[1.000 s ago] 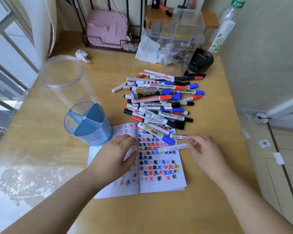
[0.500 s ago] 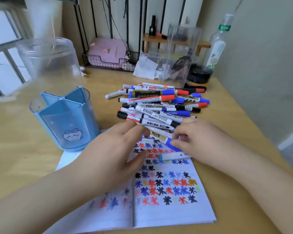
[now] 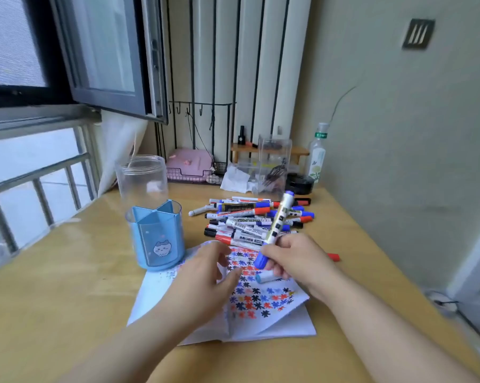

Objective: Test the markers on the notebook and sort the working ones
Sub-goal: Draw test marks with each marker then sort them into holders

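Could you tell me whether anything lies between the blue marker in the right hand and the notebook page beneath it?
Only a second, light-blue-capped marker held under the same right hand. The blue marker tilts above the notebook; the left hand hovers beside.

You are sitting at a light wooden desk [image 3: 67,286] pushed into a corner, with a pale green wall [image 3: 399,120] on your right carrying a small dark vent plate [image 3: 418,33]. On your left a dark-framed window [image 3: 103,51] stands swung open above a metal railing [image 3: 37,172], letting in soft daylight, and a white curtain [image 3: 120,145] hangs beside it. Straight ahead, white vertical panels [image 3: 233,64] with black rods [image 3: 214,64] rise behind a small wooden shelf [image 3: 269,149] at the desk's far edge.
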`<state>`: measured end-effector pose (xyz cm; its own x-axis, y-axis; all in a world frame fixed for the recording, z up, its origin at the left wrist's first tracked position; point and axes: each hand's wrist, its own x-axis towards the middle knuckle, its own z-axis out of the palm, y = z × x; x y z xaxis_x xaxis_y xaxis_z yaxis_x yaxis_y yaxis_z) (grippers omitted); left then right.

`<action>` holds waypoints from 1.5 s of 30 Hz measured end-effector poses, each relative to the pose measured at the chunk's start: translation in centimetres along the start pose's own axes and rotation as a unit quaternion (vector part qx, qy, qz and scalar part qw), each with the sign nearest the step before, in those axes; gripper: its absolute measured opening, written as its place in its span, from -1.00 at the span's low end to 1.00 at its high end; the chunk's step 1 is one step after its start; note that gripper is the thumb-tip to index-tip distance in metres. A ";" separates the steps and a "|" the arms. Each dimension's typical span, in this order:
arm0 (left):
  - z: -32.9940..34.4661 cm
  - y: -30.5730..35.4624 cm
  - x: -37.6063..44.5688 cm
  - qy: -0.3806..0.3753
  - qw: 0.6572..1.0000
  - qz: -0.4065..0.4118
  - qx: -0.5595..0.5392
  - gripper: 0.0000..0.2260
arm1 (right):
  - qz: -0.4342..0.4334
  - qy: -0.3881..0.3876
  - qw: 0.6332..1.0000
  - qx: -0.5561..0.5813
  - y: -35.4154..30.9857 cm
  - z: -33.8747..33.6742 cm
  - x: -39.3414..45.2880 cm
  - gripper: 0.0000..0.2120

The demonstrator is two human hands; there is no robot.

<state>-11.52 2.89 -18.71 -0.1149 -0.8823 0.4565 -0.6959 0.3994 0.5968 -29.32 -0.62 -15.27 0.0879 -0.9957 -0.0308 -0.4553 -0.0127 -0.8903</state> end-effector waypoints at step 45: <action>1.1 -4.0 0.7 -0.111 0.953 0.267 0.089 -0.71 | -0.173 -0.121 0.943 -0.258 2.6 2.1 -2.1 -0.71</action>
<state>-9.60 0.33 -21.54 -0.6199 -0.6032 0.5019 -0.6025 0.7757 0.1881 -28.82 1.66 -18.49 0.4807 -0.8746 0.0631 -0.7269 -0.4377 -0.5292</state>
